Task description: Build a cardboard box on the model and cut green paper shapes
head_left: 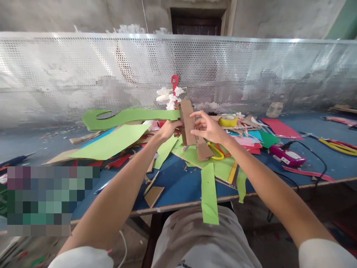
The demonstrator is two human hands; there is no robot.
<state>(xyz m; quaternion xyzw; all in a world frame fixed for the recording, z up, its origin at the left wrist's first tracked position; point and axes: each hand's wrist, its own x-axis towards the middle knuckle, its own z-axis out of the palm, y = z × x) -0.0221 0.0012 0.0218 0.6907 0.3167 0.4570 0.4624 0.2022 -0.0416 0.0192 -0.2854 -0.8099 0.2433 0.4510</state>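
Both hands are raised over the blue table [178, 186]. My left hand [169, 129] is closed on a brown cardboard piece [186, 123] that stands upright, joined to a long green curved paper shape [122, 117] reaching out to the left. My right hand [205, 127] is at the cardboard's right edge, fingers curled and pinching it near the top. A second cardboard strip [203, 150] lies just below my hands. Yellow-handled scissors [215, 152] rest right beside it on green paper.
Green, red and pink paper scraps litter the table. A yellow tape roll [228, 120] sits behind my right hand. A purple glue gun [287, 156] with a black cord lies at the right. A perforated metal screen [251, 70] runs along the table's far side. A green strip [209, 193] overhangs the front edge.
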